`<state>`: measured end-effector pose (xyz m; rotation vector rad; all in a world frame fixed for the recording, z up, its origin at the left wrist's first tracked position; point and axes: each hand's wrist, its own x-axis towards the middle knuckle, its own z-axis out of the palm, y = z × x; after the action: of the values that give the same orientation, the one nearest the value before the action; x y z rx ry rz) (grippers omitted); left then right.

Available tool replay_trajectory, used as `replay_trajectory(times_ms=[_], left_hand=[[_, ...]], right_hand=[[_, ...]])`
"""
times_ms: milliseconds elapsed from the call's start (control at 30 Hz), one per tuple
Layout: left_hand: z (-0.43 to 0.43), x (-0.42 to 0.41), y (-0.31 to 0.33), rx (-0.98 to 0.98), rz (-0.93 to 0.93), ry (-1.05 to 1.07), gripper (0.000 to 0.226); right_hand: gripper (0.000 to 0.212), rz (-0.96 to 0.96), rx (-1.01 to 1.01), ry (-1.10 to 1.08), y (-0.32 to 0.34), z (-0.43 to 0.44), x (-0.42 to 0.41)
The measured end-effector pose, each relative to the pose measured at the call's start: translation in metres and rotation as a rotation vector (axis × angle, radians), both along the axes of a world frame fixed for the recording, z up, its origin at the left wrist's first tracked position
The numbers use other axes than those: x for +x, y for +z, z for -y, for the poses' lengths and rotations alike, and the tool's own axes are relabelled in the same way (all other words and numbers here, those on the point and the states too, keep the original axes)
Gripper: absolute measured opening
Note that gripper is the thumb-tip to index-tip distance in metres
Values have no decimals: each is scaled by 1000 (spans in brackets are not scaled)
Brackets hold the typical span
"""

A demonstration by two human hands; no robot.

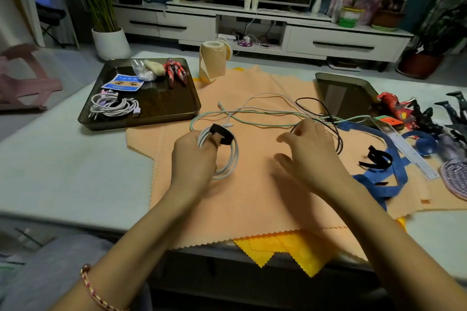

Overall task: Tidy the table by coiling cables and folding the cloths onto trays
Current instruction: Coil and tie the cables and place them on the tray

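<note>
On the left tray [164,102], a bundle of coiled white cables [113,106] already lay wound. Just right of it, over the orange cloth [252,192] spread across the bench [63,159], the left grip [194,159] was clenched around a white cable coil [230,156]. Its fingers were threaded through the loops, and a black strap [223,134] was wrapped over the top of the bundle. The coil looked light and springy. It would likely loosen if let go before the strap closed, so the best hold seemed to be where the loops crossed under the strap.

Beyond the hands, a mint-green cable [252,111] and a thin white cable [265,95] lay tangled loosely on the cloth. Both looked limp, smooth and easy to drag by one end.

The right grip [308,154] had its fingers curled onto the black cable [340,142], apparently pinching it near the tangle. That cord looked the thinnest and the most likely to kink or slip, so it probably needed a fingertip pinch.

The cloth itself looked soft and floppy, best lifted by its scalloped corners once the cables were off it. Further right, a spare black strap [376,159] lay on the cloth, and the right tray [341,94] stood behind it.
</note>
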<state>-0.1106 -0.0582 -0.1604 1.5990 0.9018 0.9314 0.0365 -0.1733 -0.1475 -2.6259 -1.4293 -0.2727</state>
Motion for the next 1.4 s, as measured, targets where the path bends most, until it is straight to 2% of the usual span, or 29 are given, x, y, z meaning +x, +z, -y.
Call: replay_trajectory(times_ms=[33,167,233,267,333,367,433,533,633,700,767,833,933,1033,1267,1333,1400], left_hand=[[2,1,0,-42,11,-28,29],[8,2,2,-139,36,-75,33],[11,0,3,-141,39,-75,33],[12,0,4,-136,41,-85,33],[15,0,6,-133,47,-100,35],[17,0,7,-136,46,-106,36],[20,0,8,-150,43,-112,39],[22,-2,9,-167,23,-160,35],[24,-2,11,-240,49,-284,30],[25,0,11,-261,57,-321,34],[26,1,9,-229,18,-318,40],[27,1,8,-219,3,-309,41],[26,2,9,-284,56,-294,43],[24,1,11,-348,109,-281,49],[20,0,10,-170,60,-153,46],[19,-2,11,-155,40,-150,46],[19,-2,12,-155,21,-169,45]], right_hand=[[36,-16,63,31,2,-1,-1],[25,-325,161,82,7,-3,3],[26,-352,221,107,10,0,0],[27,-388,299,157,14,1,-5],[27,-581,452,325,23,1,-26],[26,-645,483,400,26,0,-37],[21,-627,452,471,27,-2,-53],[14,-652,519,472,26,-4,-62],[16,-970,784,416,28,-1,-63],[18,-1085,905,333,29,-1,-62],[20,-1139,922,259,29,-1,-62],[20,-1281,896,214,28,-2,-66],[21,-1464,783,131,23,-2,-76],[24,-1446,688,95,17,-2,-83],[22,-1412,580,21,12,-3,-90],[28,-1227,473,94,12,-1,-88],[37,-834,299,182,15,2,-83]])
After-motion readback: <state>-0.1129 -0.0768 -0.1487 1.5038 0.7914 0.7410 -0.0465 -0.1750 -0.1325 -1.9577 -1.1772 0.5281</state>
